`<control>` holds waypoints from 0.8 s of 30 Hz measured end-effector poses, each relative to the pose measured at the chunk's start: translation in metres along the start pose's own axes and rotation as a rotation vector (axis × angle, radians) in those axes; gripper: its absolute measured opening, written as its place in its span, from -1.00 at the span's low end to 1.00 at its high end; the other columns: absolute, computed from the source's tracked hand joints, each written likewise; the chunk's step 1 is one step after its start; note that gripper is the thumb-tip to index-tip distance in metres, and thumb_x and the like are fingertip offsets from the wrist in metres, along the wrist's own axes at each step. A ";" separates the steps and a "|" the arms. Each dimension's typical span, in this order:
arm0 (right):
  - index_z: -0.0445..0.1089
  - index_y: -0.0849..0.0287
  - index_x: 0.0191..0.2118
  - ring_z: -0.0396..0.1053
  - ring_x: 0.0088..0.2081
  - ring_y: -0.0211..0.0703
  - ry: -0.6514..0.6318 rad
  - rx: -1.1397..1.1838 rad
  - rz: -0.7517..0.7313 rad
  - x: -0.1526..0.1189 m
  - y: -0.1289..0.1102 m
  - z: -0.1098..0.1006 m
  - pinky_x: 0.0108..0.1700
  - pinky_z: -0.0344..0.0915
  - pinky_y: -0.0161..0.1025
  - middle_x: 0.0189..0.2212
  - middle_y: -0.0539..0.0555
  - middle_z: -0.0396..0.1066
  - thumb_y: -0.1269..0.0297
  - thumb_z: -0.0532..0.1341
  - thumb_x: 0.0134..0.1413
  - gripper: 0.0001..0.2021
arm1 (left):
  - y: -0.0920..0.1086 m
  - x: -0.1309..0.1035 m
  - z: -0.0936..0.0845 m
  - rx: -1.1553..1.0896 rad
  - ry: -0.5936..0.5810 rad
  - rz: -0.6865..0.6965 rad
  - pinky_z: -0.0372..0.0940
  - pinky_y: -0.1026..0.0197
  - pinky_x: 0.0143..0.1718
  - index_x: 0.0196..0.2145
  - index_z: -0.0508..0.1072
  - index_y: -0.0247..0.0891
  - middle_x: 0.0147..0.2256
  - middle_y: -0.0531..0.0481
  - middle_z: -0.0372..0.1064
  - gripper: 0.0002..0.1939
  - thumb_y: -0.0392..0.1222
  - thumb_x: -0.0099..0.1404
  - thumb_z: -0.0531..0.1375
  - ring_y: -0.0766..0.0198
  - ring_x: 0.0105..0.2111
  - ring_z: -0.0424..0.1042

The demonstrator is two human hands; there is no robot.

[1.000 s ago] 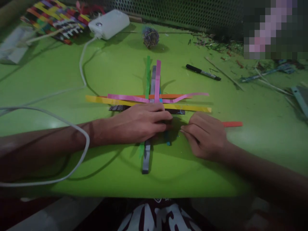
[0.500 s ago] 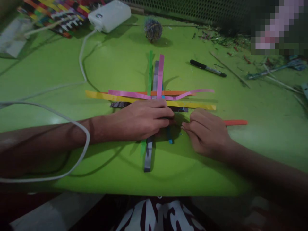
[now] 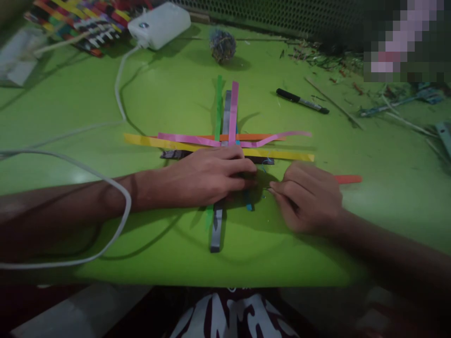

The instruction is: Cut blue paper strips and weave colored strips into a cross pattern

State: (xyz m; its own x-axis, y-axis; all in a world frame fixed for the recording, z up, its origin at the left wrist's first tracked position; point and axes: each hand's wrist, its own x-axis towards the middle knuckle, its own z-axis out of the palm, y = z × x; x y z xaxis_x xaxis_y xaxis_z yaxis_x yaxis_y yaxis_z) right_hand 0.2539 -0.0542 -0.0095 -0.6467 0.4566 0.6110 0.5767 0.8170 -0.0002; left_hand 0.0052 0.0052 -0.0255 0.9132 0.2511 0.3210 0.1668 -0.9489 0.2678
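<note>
Colored paper strips cross each other at the middle of the green table: a yellow strip (image 3: 285,154), a pink strip (image 3: 233,110), a green strip (image 3: 219,101), a grey strip (image 3: 215,234), plus orange, blue and dark ones. My left hand (image 3: 220,173) lies over the crossing, fingers bent and gripping the strips there; its palm hides the center. To its right, my right hand (image 3: 310,195) is closed in a pinch, with a thin dark tip poking out between thumb and forefinger, too small to name. Behind that hand a red-orange strip (image 3: 348,179) sticks out.
A white power adapter (image 3: 160,26) has a cable (image 3: 120,94) that loops over my left forearm. Farther back are a thread ball (image 3: 222,46), a black pen (image 3: 303,101), thin sticks (image 3: 333,103) and paper scraps (image 3: 317,56). Colorful woven work (image 3: 84,23) lies at upper left.
My right hand has drawn slightly to the right, and the thin tip in its pinch now shows. My left fingers have spread a little; the strips stay in place.
</note>
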 end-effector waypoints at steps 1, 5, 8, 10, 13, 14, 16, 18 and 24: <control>0.23 0.11 -0.52 0.15 -0.49 -0.21 -0.005 0.003 0.000 0.000 0.000 0.001 -0.50 0.11 -0.21 -0.56 0.00 0.22 0.58 0.28 0.11 -0.69 | 0.000 0.000 0.000 0.001 0.002 0.000 0.38 -0.03 0.06 0.04 0.55 -0.21 0.04 -0.09 0.48 -0.69 -0.23 0.55 0.03 0.07 0.03 0.41; 0.25 0.12 -0.54 0.14 -0.48 -0.19 -0.040 0.020 0.004 0.001 -0.001 0.001 -0.49 0.11 -0.18 -0.56 0.03 0.24 0.58 0.28 0.11 -0.69 | 0.000 0.000 -0.001 0.031 0.014 0.027 0.38 0.00 0.02 0.08 0.53 -0.21 0.01 -0.09 0.49 -0.68 -0.23 0.56 0.02 0.06 0.01 0.41; 0.27 0.12 -0.52 0.13 -0.47 -0.18 -0.058 0.031 0.004 0.001 -0.001 0.000 -0.48 0.11 -0.18 -0.56 0.03 0.25 0.58 0.27 0.12 -0.71 | 0.000 0.001 -0.003 0.059 0.016 0.052 0.39 0.02 -0.03 0.08 0.53 -0.24 -0.01 -0.09 0.50 -0.66 -0.22 0.57 0.00 0.05 -0.02 0.41; 0.28 0.11 -0.51 0.12 -0.47 -0.18 -0.058 0.028 0.002 0.001 0.000 0.000 -0.48 0.11 -0.18 -0.56 0.02 0.25 0.58 0.28 0.12 -0.71 | 0.000 0.002 -0.004 0.069 0.003 0.056 0.39 0.02 -0.03 0.07 0.54 -0.24 0.00 -0.09 0.51 -0.65 -0.21 0.58 -0.01 0.05 -0.02 0.42; 0.26 0.11 -0.50 0.12 -0.48 -0.20 -0.062 0.021 -0.001 0.001 0.000 0.002 -0.48 0.09 -0.19 -0.56 0.00 0.24 0.56 0.28 0.13 -0.71 | 0.001 0.002 -0.005 0.065 -0.021 0.028 0.39 0.02 0.00 0.07 0.54 -0.21 0.01 -0.09 0.50 -0.64 -0.19 0.58 -0.02 0.06 0.02 0.41; 0.26 0.11 -0.49 0.12 -0.48 -0.20 -0.062 0.024 0.001 0.001 0.001 0.002 -0.48 0.09 -0.19 -0.55 0.00 0.23 0.56 0.28 0.14 -0.71 | 0.001 0.002 -0.005 0.058 -0.029 0.018 0.39 0.01 0.01 0.08 0.54 -0.21 0.01 -0.09 0.50 -0.64 -0.19 0.58 -0.02 0.06 0.03 0.41; 0.24 0.10 -0.49 0.12 -0.48 -0.19 -0.056 0.039 0.006 0.000 0.001 0.003 -0.48 0.07 -0.19 -0.55 -0.01 0.22 0.56 0.28 0.13 -0.70 | 0.001 0.003 -0.005 0.049 -0.040 0.006 0.40 0.00 0.02 0.07 0.54 -0.22 0.00 -0.09 0.49 -0.64 -0.22 0.57 -0.03 0.05 0.05 0.40; 0.22 0.09 -0.49 0.11 -0.48 -0.19 -0.058 0.051 0.017 0.000 0.001 0.004 -0.48 0.06 -0.18 -0.54 -0.01 0.21 0.57 0.27 0.14 -0.69 | 0.001 0.002 -0.005 0.057 -0.038 0.006 0.40 -0.01 0.02 0.04 0.54 -0.26 -0.01 -0.11 0.50 -0.64 -0.25 0.56 -0.04 0.04 0.04 0.41; 0.19 0.10 -0.51 0.11 -0.47 -0.19 -0.138 0.044 0.007 -0.002 0.001 0.003 -0.45 0.04 -0.18 -0.53 -0.02 0.18 0.57 0.25 0.17 -0.67 | 0.000 0.001 -0.001 0.115 0.073 0.070 0.40 0.03 -0.02 -0.02 0.55 -0.32 -0.03 -0.12 0.53 -0.70 -0.30 0.54 0.02 0.06 -0.04 0.43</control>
State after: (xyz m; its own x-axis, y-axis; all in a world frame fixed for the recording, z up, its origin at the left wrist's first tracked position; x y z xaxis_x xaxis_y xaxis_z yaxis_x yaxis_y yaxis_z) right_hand 0.2542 -0.0538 -0.0133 -0.7068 0.5039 0.4965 0.5608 0.8269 -0.0409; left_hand 0.0058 0.0059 -0.0245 0.8954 0.1931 0.4012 0.1492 -0.9791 0.1381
